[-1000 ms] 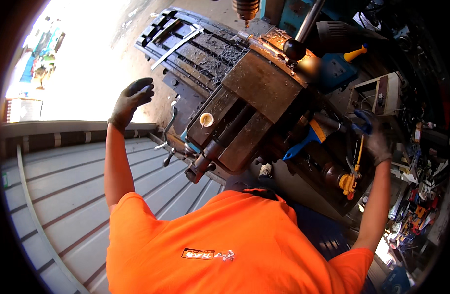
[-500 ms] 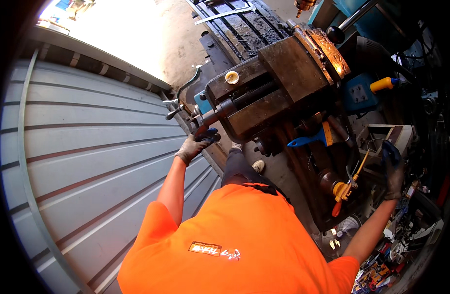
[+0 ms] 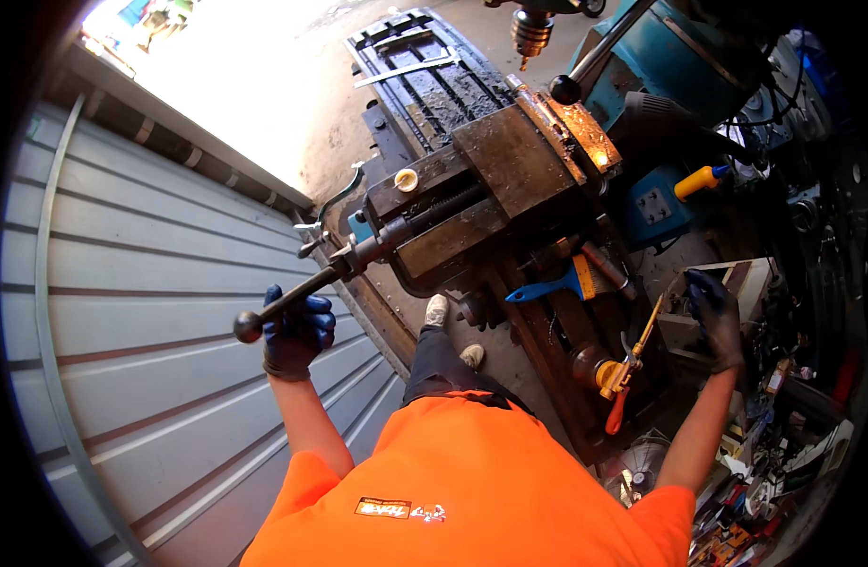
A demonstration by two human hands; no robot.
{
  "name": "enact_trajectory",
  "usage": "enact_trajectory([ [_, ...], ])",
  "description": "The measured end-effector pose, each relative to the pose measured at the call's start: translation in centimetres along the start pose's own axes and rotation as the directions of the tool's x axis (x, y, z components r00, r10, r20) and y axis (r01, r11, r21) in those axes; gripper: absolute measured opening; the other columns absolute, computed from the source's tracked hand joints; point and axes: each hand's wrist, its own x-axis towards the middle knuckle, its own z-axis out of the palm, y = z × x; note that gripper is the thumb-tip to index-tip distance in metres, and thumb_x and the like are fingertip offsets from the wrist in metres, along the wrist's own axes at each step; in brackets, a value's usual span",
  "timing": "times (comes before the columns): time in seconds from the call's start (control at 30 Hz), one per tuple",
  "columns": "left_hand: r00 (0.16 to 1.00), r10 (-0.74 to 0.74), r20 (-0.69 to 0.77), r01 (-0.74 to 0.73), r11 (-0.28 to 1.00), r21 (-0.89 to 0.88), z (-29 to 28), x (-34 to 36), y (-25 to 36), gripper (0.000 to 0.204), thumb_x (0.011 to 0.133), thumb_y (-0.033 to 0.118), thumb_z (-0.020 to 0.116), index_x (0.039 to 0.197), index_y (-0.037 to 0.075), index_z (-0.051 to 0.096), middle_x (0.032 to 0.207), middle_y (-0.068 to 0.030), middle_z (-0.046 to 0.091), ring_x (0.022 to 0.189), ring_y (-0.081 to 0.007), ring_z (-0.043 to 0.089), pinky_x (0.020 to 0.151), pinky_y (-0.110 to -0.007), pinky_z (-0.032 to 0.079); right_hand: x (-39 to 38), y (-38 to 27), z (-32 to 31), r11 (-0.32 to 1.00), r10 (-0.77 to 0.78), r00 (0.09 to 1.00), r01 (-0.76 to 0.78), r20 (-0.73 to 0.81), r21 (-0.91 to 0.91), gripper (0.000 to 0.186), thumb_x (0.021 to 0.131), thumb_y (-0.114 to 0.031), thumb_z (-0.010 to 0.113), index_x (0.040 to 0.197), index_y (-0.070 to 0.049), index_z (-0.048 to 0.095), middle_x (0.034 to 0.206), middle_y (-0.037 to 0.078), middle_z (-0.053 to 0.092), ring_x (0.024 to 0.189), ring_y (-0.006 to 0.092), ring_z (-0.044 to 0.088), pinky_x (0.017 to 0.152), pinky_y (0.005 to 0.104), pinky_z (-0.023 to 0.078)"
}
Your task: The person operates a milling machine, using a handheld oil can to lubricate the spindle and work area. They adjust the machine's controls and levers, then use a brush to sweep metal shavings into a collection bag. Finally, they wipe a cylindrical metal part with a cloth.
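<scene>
My gloved left hand [image 3: 304, 335] grips the long vise handle [image 3: 316, 283] with a black ball end, left of the machine vise [image 3: 505, 165]. My gloved right hand [image 3: 713, 317] is raised with loosely bent fingers and nothing visible in it, beside a thin yellow rod [image 3: 650, 321] on a yellow fitting with a red handle [image 3: 616, 406]. A blue-handled brush [image 3: 543, 286] lies below the vise. A small round cup [image 3: 406, 180] sits on the vise, below the drill chuck [image 3: 530, 33].
The chip-covered slotted machine table [image 3: 420, 80] extends away, with a metal bar [image 3: 401, 71] across it. A corrugated wall [image 3: 150, 312] is at left. A blue box [image 3: 656, 198], yellow bottle [image 3: 699, 181], pale frame [image 3: 755, 269] and cluttered tools [image 3: 774, 472] are at right.
My left hand came down from the air onto the vise handle, which has swung out toward the lower left. My right hand moved slightly down, then back left, staying raised.
</scene>
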Motion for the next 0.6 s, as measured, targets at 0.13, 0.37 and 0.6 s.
enact_trajectory([
  [0.13,0.956,0.260,-0.136,-0.137,0.806,0.576,-1.4,2.8,3.0,0.063,0.099,0.062,0.047,0.101,0.003,0.068,0.074,-0.0026,0.062,0.066,-0.0139,0.058,0.051,-0.027,0.042,-1.1,-1.7,0.8,0.995,-0.052,0.998,0.055,-0.036,0.083,0.041,0.095,-0.017,0.069,0.130,0.001,0.060,0.124,0.010,0.067,0.114,0.0185,0.063,0.100,0.0304,0.048],
  [0.37,0.921,0.339,-0.192,-0.331,0.941,0.072,-4.4,10.6,0.8,0.039,0.104,0.041,0.050,0.112,0.007,0.068,0.099,-0.0120,0.068,0.096,-0.0272,0.065,0.087,-0.046,0.057,-2.1,-1.5,0.9,0.999,0.024,0.994,-0.021,-0.110,0.032,0.039,0.095,-0.014,0.068,0.131,0.001,0.061,0.123,0.011,0.068,0.113,0.0189,0.064,0.099,0.0315,0.049],
  [0.6,0.748,0.312,0.586,-0.344,-0.573,0.744,-4.1,11.2,-2.7,0.031,0.096,0.002,0.059,0.126,0.005,0.057,0.112,-0.0062,0.066,0.099,-0.0197,0.065,0.082,-0.035,0.059,-1.6,-4.6,2.3,0.963,-0.203,0.976,0.184,-0.080,-0.198,0.038,0.091,-0.014,0.070,0.126,-0.001,0.062,0.118,0.015,0.070,0.108,0.0240,0.068,0.095,0.0334,0.051],
])
